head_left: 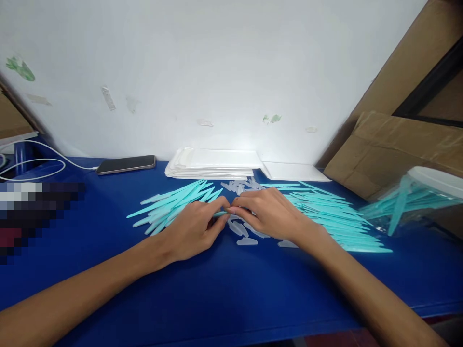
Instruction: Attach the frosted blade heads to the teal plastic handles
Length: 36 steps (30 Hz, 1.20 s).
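My left hand (193,224) pinches a slim teal eyebrow razor (220,213) between thumb and fingers. My right hand (265,209) closes on the razor's end, its fingertips meeting those of the left; whether a cap sits there is hidden. Below and behind the hands lie loose translucent blade caps (247,241). Left of them is a pile of teal razors (173,205), several with a pale cover at one end. A larger pile of teal razors (336,219) spreads beside my right forearm, partly hidden by it.
Stacked white flat packets (217,161) stand against the wall, with another white packet (294,171) beside them. A phone (126,164) on a white cable lies back left. At right, a clear tub (434,183) of razors lies near a cardboard box (405,144). The tabletop (202,299) is blue.
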Each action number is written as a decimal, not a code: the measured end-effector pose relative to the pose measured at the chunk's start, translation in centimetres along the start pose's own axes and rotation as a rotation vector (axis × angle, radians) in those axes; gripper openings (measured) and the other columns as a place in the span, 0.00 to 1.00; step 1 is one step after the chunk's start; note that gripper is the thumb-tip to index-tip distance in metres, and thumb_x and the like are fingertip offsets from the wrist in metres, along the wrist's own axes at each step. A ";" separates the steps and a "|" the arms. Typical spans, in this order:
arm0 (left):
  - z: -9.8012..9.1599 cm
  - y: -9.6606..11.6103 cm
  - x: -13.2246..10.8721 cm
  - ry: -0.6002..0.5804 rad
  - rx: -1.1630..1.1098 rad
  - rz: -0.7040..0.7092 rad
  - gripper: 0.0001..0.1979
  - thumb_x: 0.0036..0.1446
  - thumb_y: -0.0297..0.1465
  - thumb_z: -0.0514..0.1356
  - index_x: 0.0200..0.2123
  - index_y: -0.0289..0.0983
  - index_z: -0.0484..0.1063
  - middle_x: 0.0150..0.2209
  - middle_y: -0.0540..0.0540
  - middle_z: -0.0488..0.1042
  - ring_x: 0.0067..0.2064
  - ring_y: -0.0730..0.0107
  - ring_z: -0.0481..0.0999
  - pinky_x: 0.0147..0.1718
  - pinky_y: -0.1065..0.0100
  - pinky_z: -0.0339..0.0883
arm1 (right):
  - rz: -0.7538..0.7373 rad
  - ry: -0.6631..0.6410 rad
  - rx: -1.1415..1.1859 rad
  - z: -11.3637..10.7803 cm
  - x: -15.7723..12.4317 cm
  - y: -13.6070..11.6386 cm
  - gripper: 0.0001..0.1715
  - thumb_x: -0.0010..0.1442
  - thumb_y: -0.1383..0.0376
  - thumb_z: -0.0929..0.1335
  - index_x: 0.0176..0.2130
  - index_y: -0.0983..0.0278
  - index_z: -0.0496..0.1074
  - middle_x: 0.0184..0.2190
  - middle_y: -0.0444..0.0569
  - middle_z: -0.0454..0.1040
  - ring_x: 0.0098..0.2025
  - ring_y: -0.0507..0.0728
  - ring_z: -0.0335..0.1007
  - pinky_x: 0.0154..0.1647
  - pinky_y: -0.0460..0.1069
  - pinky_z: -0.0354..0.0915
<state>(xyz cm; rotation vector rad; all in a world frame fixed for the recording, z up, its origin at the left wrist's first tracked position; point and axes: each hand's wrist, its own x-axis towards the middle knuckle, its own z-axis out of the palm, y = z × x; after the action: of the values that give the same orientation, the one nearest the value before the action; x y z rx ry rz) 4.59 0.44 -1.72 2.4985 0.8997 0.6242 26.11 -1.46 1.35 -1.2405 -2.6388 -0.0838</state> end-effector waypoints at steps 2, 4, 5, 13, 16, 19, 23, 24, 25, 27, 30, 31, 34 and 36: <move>0.1 -0.2 0.0 -0.007 -0.009 -0.002 0.08 0.71 0.34 0.49 0.45 0.40 0.65 0.26 0.54 0.71 0.25 0.72 0.69 0.26 0.70 0.56 | 0.003 0.021 -0.005 0.1 0.0 0.1 0.21 0.74 0.57 0.58 0.37 0.63 0.73 0.31 0.44 0.74 0.29 0.51 0.63 0.27 0.49 0.44; 0.1 -0.4 0.0 0.002 -0.020 -0.001 0.09 0.71 0.35 0.48 0.46 0.40 0.65 0.27 0.54 0.72 0.27 0.71 0.71 0.27 0.70 0.58 | 0.008 0.033 -0.009 0.2 0.0 0.2 0.21 0.74 0.57 0.58 0.39 0.63 0.73 0.32 0.44 0.74 0.30 0.51 0.65 0.27 0.49 0.45; 0.1 -0.5 0.0 0.011 -0.025 0.001 0.09 0.72 0.35 0.48 0.46 0.41 0.66 0.27 0.54 0.72 0.27 0.71 0.71 0.27 0.70 0.58 | 0.011 0.037 -0.013 0.2 0.0 0.2 0.22 0.74 0.56 0.58 0.39 0.63 0.73 0.32 0.44 0.74 0.30 0.51 0.65 0.27 0.48 0.45; 0.0 -0.6 0.2 0.058 -0.062 0.084 0.13 0.73 0.35 0.46 0.46 0.39 0.69 0.26 0.54 0.70 0.25 0.72 0.67 0.27 0.70 0.57 | -0.003 0.084 -0.020 0.6 0.2 0.5 0.24 0.75 0.55 0.56 0.38 0.64 0.73 0.32 0.46 0.74 0.30 0.51 0.65 0.27 0.48 0.47; -0.3 -0.6 0.2 0.103 -0.074 0.111 0.16 0.73 0.35 0.45 0.50 0.39 0.71 0.24 0.54 0.68 0.25 0.73 0.68 0.29 0.71 0.58 | -0.003 0.114 -0.037 0.3 0.2 0.6 0.25 0.75 0.55 0.56 0.37 0.64 0.73 0.32 0.46 0.74 0.29 0.51 0.64 0.27 0.48 0.47; -0.5 -0.7 0.2 0.131 -0.055 0.118 0.18 0.73 0.35 0.45 0.54 0.41 0.72 0.22 0.54 0.66 0.25 0.73 0.68 0.30 0.71 0.60 | 0.010 0.135 -0.055 0.0 0.0 0.8 0.24 0.75 0.55 0.56 0.39 0.63 0.74 0.32 0.46 0.74 0.29 0.51 0.64 0.27 0.48 0.47; -0.4 -0.7 0.2 0.124 -0.048 0.130 0.18 0.73 0.33 0.46 0.58 0.41 0.70 0.23 0.55 0.67 0.24 0.73 0.68 0.29 0.72 0.60 | 0.008 0.135 -0.049 -0.1 -0.1 1.0 0.24 0.74 0.55 0.56 0.38 0.64 0.73 0.32 0.46 0.73 0.29 0.51 0.63 0.27 0.48 0.48; -0.4 -0.7 0.2 0.118 -0.049 0.130 0.18 0.73 0.33 0.46 0.58 0.41 0.70 0.23 0.55 0.68 0.24 0.74 0.68 0.29 0.72 0.59 | 0.007 0.133 -0.045 0.0 -0.1 1.0 0.25 0.74 0.55 0.56 0.38 0.64 0.73 0.32 0.46 0.73 0.28 0.51 0.63 0.26 0.48 0.48; -0.4 -0.7 0.3 0.112 -0.052 0.126 0.17 0.73 0.32 0.47 0.57 0.41 0.70 0.24 0.55 0.69 0.24 0.74 0.68 0.29 0.72 0.59 | 0.004 0.130 -0.042 0.0 -0.1 1.0 0.25 0.74 0.55 0.56 0.37 0.64 0.73 0.32 0.45 0.73 0.29 0.51 0.63 0.27 0.48 0.49; -0.3 -0.7 0.3 0.102 -0.062 0.105 0.16 0.72 0.33 0.48 0.57 0.43 0.70 0.25 0.55 0.70 0.25 0.75 0.68 0.28 0.72 0.58 | -0.003 0.124 -0.036 0.2 -0.1 0.9 0.24 0.74 0.55 0.56 0.38 0.64 0.73 0.32 0.46 0.73 0.29 0.51 0.63 0.27 0.47 0.50; -0.3 -0.7 0.3 0.117 -0.083 0.067 0.14 0.72 0.34 0.51 0.55 0.44 0.70 0.27 0.56 0.72 0.26 0.75 0.69 0.28 0.72 0.58 | -0.006 0.127 -0.005 0.4 -0.1 0.8 0.23 0.74 0.55 0.57 0.39 0.64 0.73 0.33 0.46 0.72 0.30 0.51 0.65 0.28 0.47 0.53; -0.3 -0.7 0.3 0.126 -0.089 0.056 0.13 0.72 0.35 0.51 0.54 0.45 0.70 0.27 0.56 0.73 0.26 0.75 0.70 0.28 0.72 0.58 | -0.005 0.133 0.014 0.4 -0.1 0.7 0.22 0.74 0.56 0.57 0.40 0.64 0.73 0.33 0.46 0.72 0.30 0.51 0.65 0.29 0.47 0.54; -0.2 -0.7 0.1 0.150 -0.099 0.031 0.11 0.71 0.36 0.53 0.51 0.44 0.71 0.28 0.56 0.74 0.25 0.76 0.69 0.27 0.72 0.57 | -0.010 0.151 0.067 0.2 -0.1 0.4 0.20 0.74 0.59 0.58 0.40 0.65 0.73 0.34 0.47 0.71 0.31 0.51 0.65 0.31 0.47 0.57; -0.2 -0.6 -0.1 0.165 -0.102 0.017 0.10 0.70 0.36 0.53 0.48 0.43 0.72 0.27 0.56 0.74 0.23 0.76 0.66 0.25 0.72 0.55 | -0.015 0.168 0.085 0.2 -0.1 0.2 0.19 0.74 0.62 0.58 0.40 0.66 0.73 0.34 0.47 0.70 0.31 0.51 0.64 0.32 0.47 0.58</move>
<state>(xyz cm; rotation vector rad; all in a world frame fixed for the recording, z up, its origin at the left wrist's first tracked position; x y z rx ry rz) 4.14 0.83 -1.88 2.3928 0.8822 0.8706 26.26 -1.39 1.15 -1.1340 -2.4818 -0.0745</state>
